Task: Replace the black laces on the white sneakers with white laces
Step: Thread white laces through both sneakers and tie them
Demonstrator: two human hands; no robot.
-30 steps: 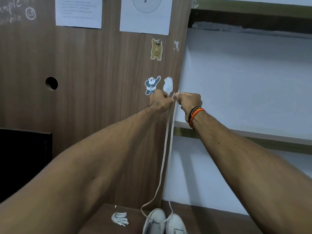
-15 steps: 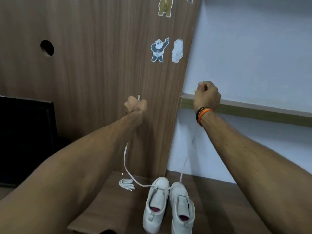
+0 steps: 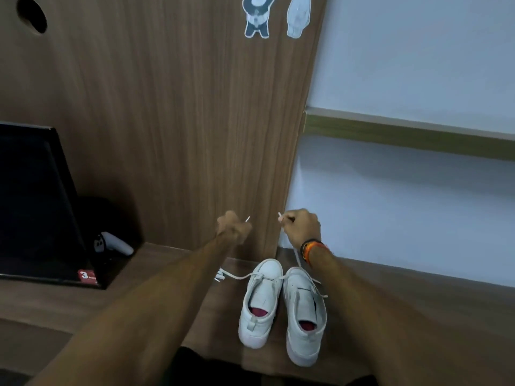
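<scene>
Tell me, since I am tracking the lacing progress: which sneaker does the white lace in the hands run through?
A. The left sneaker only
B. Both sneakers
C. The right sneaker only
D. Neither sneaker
A: the white lace crosses the front eyelets of the left sneaker, its ends rising to the left hand and right hand, while the right sneaker shows no lace threaded.

Matt white sneakers (image 3: 281, 305) rest on a wood-grain desk (image 3: 418, 316).

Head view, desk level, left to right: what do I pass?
Black monitor → white controller → spare lace bundle → left sneaker → right sneaker.
</scene>
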